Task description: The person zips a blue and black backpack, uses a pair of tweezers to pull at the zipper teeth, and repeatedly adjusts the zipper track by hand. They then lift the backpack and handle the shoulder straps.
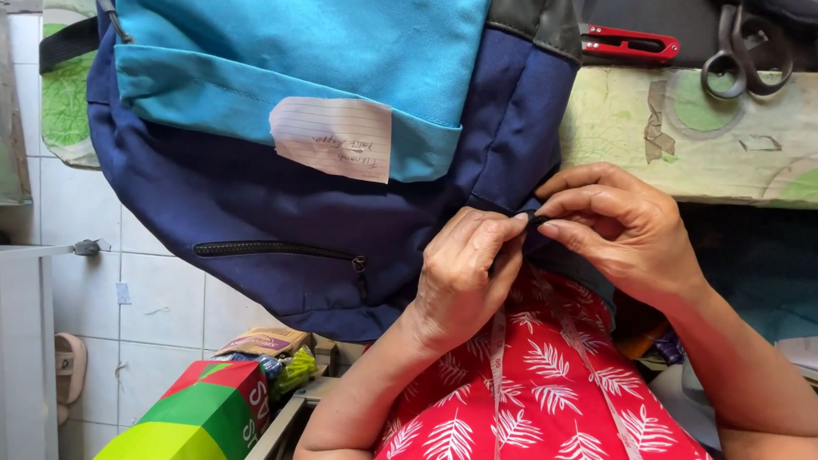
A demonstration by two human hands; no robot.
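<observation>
A navy and light-blue backpack hangs off the table edge toward my lap, with a lined paper note stuck to its light-blue flap. My left hand pinches the navy fabric at the bag's lower right edge. My right hand meets it there, fingertips closed on a small black zipper piece on that same edge. Both hands touch each other at the fingertips. A closed zip pocket runs across the bag's front.
A worn green-patterned table edge lies at the right, with red-handled snips and grey scissors on top. A red, green and yellow box stands on the tiled floor at lower left, beside a pink sandal.
</observation>
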